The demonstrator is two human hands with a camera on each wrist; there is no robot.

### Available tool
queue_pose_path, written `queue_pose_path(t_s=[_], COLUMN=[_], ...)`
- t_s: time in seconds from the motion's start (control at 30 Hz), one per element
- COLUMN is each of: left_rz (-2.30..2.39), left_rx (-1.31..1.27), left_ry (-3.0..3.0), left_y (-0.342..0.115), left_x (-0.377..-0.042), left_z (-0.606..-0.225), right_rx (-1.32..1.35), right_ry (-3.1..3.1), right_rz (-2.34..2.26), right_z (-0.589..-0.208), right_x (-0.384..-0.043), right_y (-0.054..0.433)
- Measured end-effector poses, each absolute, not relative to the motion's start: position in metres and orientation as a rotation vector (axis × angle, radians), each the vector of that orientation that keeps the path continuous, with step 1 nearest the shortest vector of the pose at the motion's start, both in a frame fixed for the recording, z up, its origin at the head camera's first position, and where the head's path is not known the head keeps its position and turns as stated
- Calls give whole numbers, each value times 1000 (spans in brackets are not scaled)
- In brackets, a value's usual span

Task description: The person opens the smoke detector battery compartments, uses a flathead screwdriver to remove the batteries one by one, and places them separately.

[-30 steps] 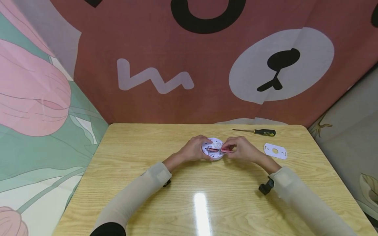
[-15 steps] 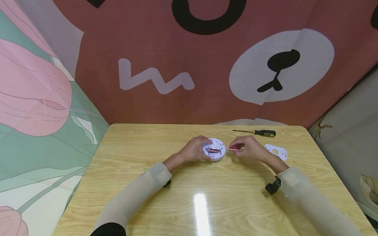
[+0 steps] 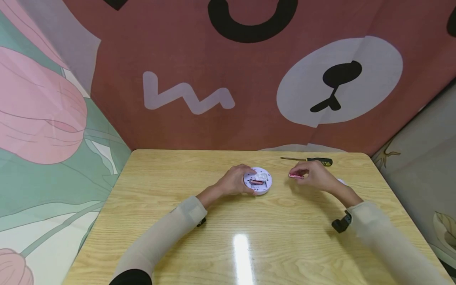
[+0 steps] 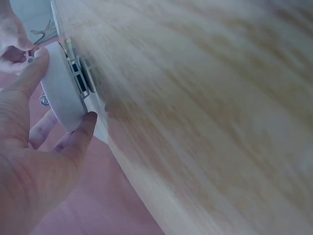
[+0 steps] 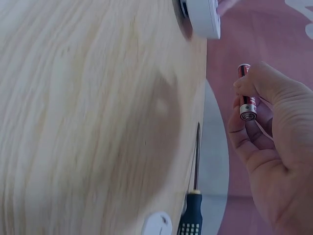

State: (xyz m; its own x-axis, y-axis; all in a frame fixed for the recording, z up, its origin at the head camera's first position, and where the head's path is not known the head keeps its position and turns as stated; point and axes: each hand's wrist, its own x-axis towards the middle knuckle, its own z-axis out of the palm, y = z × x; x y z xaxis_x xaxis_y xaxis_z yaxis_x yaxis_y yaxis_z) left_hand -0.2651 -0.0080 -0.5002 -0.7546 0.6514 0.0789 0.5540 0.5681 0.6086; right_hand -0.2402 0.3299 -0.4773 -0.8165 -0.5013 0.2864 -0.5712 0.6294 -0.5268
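Note:
My left hand (image 3: 232, 181) grips a round white device (image 3: 264, 174) that looks like a smoke alarm, thumb and fingers around its rim. One battery (image 3: 256, 182) lies in the device's open compartment, facing up in the head view. The left wrist view shows the device's white side (image 4: 61, 90) between thumb and fingers, apparently just over the table. To the right, my right hand (image 3: 317, 175) pinches a red battery (image 5: 248, 104) between thumb and fingers, above the table and apart from the device. Its silver end shows in the right wrist view.
A screwdriver (image 3: 295, 159) with a black and yellow handle lies near the table's back edge, partly behind my right hand. A white plate (image 5: 157, 225) lies on the right, mostly hidden by my right hand in the head view. Printed cloth (image 3: 185, 126) hangs behind the table.
My right hand has drawn a red battery away from the device and carried it to the right, now covering most of the white plate. The left hand and device have stayed put.

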Motion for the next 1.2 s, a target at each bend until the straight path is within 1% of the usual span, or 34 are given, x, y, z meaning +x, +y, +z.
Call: queue_pose_path(t_s=[0.2, 0.47, 0.83, 1.2], left_rz=[924, 926, 934, 898], left_rx=[1028, 1031, 1020, 1022], left_ry=[2649, 2650, 2645, 2654], left_y=[-9, -9, -9, -8], left_x=[-265, -265, -265, -266], left_z=[-502, -503, -502, -501], right_rx=[852, 873, 717, 631], right_ry=[-2752, -2700, -2790, -2773], right_rz=[944, 906, 884, 777], right_z=[-474, -472, -467, -475], right_x=[-237, -236, -235, -237], right_y=[345, 366, 393, 424])
